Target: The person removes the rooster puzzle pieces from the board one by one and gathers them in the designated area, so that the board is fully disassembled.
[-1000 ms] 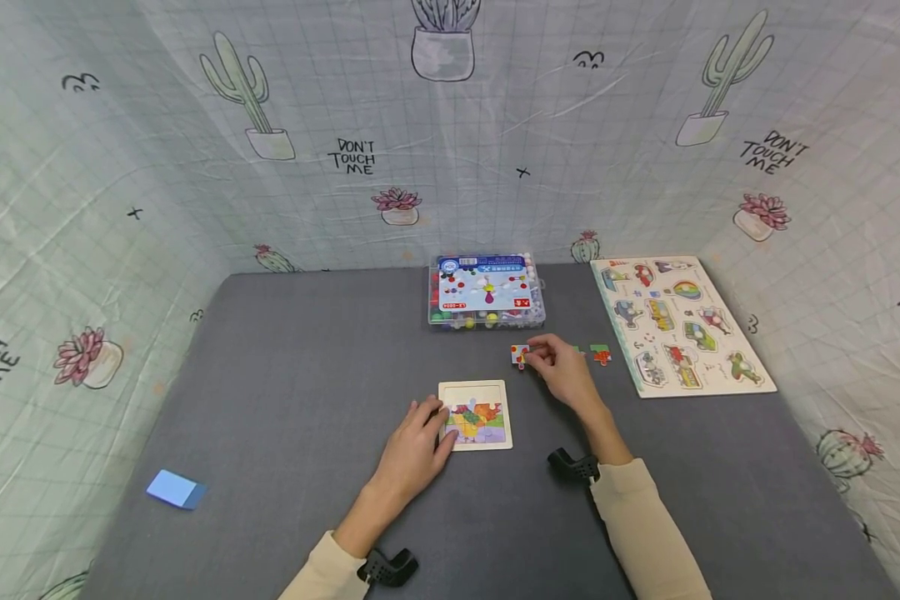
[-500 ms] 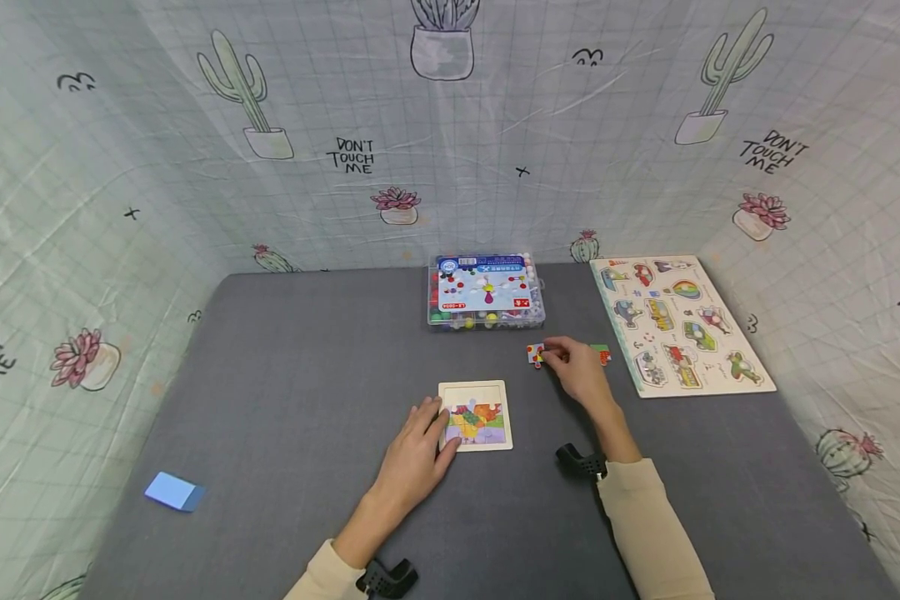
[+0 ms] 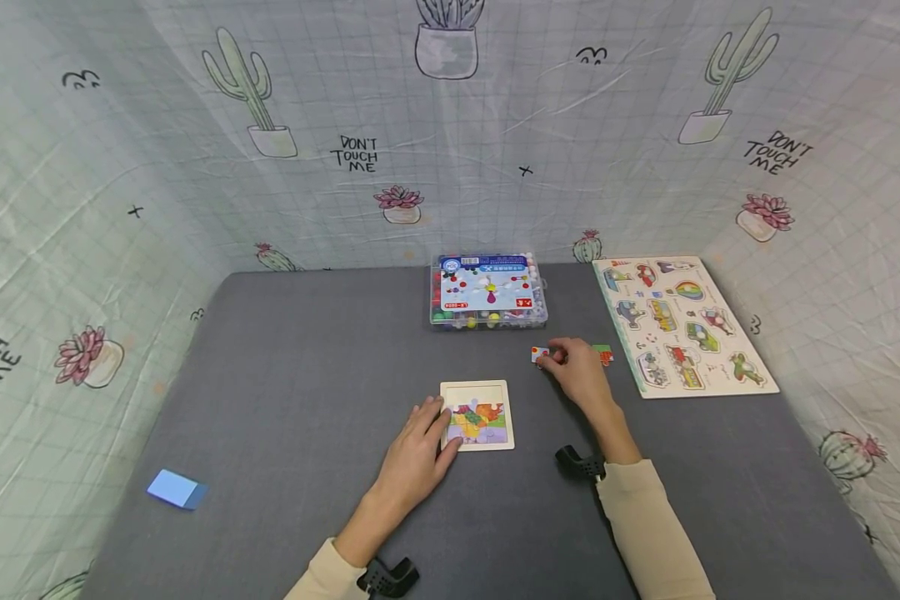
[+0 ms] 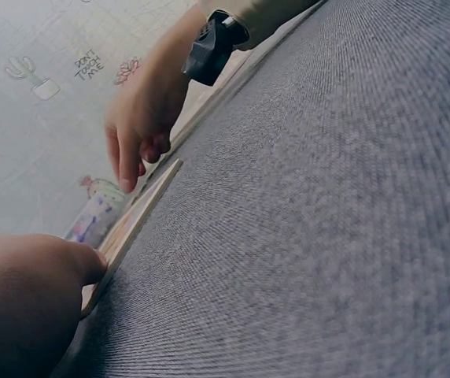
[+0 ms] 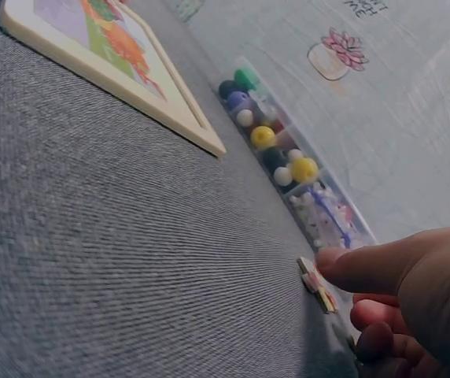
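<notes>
My left hand (image 3: 412, 454) rests on the left edge of a small wooden puzzle tray (image 3: 474, 391), its thumb over the front edge. Colourful jigsaw pieces fill the tray's lower part; bare wood shows in the upper part. Right of the tray, my right hand (image 3: 581, 373) pinches a small red-dotted white puzzle piece (image 3: 539, 355) low over the table. In the right wrist view the thumb lies against that puzzle piece (image 5: 318, 285), with the other fingers curled behind. A green and red puzzle piece (image 3: 604, 354) shows just past the right hand, partly hidden by it.
A clear plastic box of coloured beads (image 3: 489, 292) stands at the back. To the right lies a large picture board (image 3: 682, 325) with vehicles and toys. A blue block (image 3: 177, 489) sits at the far left. Patterned cloth (image 3: 307, 100) walls in the table.
My right hand has slid a little to the right with the red-dotted puzzle piece, towards the green and red one. The left hand has stayed on the tray.
</notes>
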Demonstrator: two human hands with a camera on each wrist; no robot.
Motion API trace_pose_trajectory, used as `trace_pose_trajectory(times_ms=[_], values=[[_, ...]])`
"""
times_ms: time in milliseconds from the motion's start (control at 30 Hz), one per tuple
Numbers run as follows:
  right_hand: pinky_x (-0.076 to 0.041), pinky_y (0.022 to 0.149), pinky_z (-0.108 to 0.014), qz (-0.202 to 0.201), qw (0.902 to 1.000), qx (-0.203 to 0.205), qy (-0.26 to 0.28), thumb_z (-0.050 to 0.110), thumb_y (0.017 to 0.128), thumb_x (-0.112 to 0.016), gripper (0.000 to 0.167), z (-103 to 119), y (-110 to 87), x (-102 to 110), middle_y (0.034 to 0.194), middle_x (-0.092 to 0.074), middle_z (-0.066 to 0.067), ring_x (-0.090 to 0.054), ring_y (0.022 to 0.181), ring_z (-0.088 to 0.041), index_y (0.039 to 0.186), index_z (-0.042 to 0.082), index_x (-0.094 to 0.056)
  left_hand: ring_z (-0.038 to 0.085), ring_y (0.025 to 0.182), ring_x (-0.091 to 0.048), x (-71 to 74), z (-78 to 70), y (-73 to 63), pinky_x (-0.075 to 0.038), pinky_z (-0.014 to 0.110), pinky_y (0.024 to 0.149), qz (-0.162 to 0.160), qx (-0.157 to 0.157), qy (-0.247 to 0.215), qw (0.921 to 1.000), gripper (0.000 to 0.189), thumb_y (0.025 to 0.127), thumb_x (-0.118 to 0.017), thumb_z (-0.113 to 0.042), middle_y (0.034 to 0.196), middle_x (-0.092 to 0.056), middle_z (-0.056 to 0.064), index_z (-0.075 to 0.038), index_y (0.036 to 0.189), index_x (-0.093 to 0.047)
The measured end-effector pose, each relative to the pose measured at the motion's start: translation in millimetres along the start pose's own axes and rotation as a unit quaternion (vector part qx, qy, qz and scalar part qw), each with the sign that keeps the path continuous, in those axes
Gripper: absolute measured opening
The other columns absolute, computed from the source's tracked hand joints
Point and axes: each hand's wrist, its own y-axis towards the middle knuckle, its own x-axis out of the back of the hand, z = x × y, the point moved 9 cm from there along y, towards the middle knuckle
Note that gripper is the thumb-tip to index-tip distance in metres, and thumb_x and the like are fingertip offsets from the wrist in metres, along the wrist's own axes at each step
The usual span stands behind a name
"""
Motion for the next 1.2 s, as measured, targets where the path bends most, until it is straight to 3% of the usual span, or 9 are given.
trace_pose_trajectory(times_ms=[233,400,600,700,833,1200], values=[[-0.037,0.065,-0.035,0.025,0.9993,-0.008,-0.028,0.025,0.089,-0.076,0.041,2,-1.6,-6,0.081,-0.057,-0.012,-0.049,0.071,-0.023,0.119,-0.003,-0.070,0.034,0.133,-0.056,3.3,-1.6,0.1,-0.044,0.049,0.112,-0.013,-0.009,-0.008,0.9998,0.045,0.093,-0.073,-0.029,0.138,-0.060,0.019,0.002,0.125,-0.067],[-0.042,0.069,-0.040,0.025,0.9992,-0.005,-0.031,0.023,0.090,-0.075,0.041,3,-2.6,-6,0.087,-0.062,-0.017,-0.052,0.076,-0.026,0.121,-0.003,-0.069,0.034,0.133,-0.057,3.7,-2.0,-0.1,-0.045,0.049,0.111,-0.016,-0.013,-0.008,0.9998,0.044,0.093,-0.072,-0.028,0.137,-0.061,0.019,0.002,0.125,-0.068],[-0.051,0.082,-0.052,0.029,0.9991,0.002,-0.033,0.022,0.091,-0.073,0.040,4,-2.5,-5,0.106,-0.068,-0.025,-0.063,0.092,-0.036,0.123,-0.003,-0.068,0.033,0.134,-0.056,2.4,-0.6,0.0,-0.044,0.049,0.112,-0.010,-0.008,-0.010,0.9999,0.044,0.093,-0.072,-0.028,0.139,-0.060,0.019,0.001,0.126,-0.067],[-0.050,0.074,-0.045,0.033,0.9993,-0.002,-0.018,0.022,0.093,-0.071,0.041,4,-2.4,-4,0.094,-0.067,-0.021,-0.061,0.081,-0.031,0.125,-0.003,-0.066,0.034,0.134,-0.056,2.6,-0.4,0.2,-0.044,0.049,0.112,-0.010,-0.008,-0.013,0.9998,0.044,0.093,-0.072,-0.028,0.139,-0.060,0.019,0.001,0.126,-0.067],[-0.038,0.062,-0.033,0.034,0.9994,-0.009,0.005,0.023,0.095,-0.068,0.040,6,-2.2,2,0.076,-0.058,-0.010,-0.048,0.064,-0.020,0.126,-0.002,-0.065,0.034,0.133,-0.056,3.7,-1.1,0.9,-0.044,0.050,0.112,-0.012,-0.009,-0.015,0.9998,0.044,0.093,-0.072,-0.028,0.139,-0.060,0.019,0.001,0.126,-0.067],[-0.042,0.069,-0.035,0.018,0.9996,0.019,0.000,0.022,0.095,-0.069,0.037,24,-7.5,6,0.084,-0.062,-0.011,-0.055,0.074,-0.022,0.122,-0.002,-0.067,0.036,0.131,-0.058,5.9,-2.3,1.1,-0.046,0.051,0.109,-0.026,-0.010,-0.017,0.9995,0.043,0.089,-0.076,-0.025,0.135,-0.062,0.021,0.002,0.122,-0.068]])
